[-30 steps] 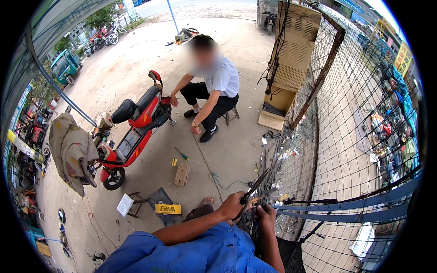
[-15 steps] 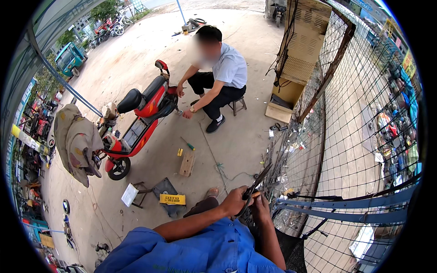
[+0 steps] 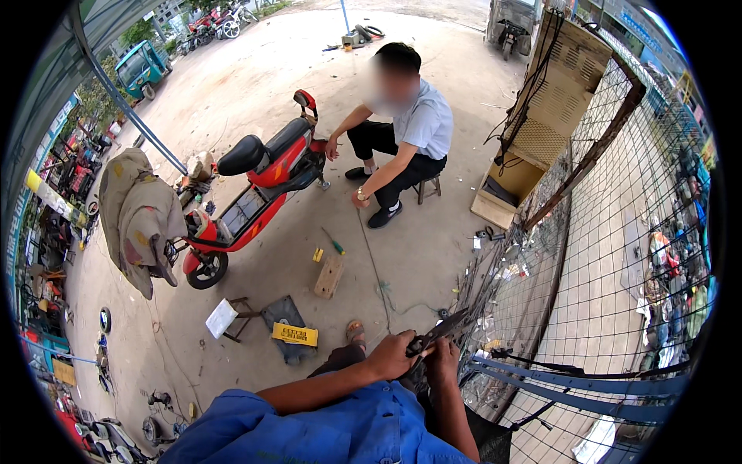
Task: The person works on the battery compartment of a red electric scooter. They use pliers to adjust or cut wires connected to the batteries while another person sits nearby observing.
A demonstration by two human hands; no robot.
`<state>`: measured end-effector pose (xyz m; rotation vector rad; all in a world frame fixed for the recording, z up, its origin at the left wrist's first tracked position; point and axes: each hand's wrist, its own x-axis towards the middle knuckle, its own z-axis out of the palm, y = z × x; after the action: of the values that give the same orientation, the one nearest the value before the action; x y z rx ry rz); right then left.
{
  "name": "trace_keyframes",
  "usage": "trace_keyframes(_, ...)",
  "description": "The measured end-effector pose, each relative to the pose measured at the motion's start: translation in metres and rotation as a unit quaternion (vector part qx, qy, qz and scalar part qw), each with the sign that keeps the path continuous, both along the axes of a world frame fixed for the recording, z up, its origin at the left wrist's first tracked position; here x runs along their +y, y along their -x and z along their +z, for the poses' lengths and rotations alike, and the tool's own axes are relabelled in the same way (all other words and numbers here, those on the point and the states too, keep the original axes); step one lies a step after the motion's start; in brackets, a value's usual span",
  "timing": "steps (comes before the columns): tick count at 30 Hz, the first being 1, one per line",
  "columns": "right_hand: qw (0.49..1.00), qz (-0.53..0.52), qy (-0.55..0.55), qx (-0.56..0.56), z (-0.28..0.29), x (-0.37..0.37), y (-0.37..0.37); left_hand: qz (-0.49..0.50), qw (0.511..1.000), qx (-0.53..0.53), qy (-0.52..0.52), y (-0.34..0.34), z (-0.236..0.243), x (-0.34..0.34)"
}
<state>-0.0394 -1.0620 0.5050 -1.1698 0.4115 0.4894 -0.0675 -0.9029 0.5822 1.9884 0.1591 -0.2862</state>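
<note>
My left hand point(image 3: 393, 356) is closed around the dark handles of a pair of large scissors point(image 3: 448, 322). Their blades point away and to the right, lying close together. Beside it, my right hand point(image 3: 443, 365) pinches a small tan strip point(image 3: 427, 353), which runs toward the scissors' handles. What the strip is, and whether the blades touch it, I cannot make out. The two hands nearly meet in front of my blue shirt.
A person point(image 3: 421, 124) sits on a low stool beside a red electric scooter point(image 3: 267, 174). A wooden block point(image 3: 329, 277), a screwdriver point(image 3: 338, 246) and a yellow box point(image 3: 295, 334) lie on the ground. Wire fencing point(image 3: 595, 255) and a tan metal cabinet point(image 3: 553, 100) stand right.
The scissors' blades have closed from a spread position. My view has shifted, so the surroundings sit farther right. The seated person's near hand has moved away from the scooter, lower down.
</note>
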Motion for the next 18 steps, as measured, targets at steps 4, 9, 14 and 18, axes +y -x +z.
trace_keyframes(4,0.997,0.007,0.070,-0.012,0.010,0.022,-0.013,0.027,0.999,-0.032,0.001,-0.002,-0.004,0.043)
trace_keyframes(9,0.986,0.103,0.121,-0.053,0.029,0.077,-0.029,0.081,0.997,-0.006,-0.014,-0.008,-0.021,0.099)
trace_keyframes(14,0.974,0.184,0.118,-0.053,0.042,0.145,-0.039,0.143,0.989,0.000,0.045,-0.008,-0.042,0.154)
trace_keyframes(18,0.953,0.271,0.130,-0.043,0.068,0.193,-0.044,0.178,0.983,0.018,0.047,0.001,-0.038,0.193)
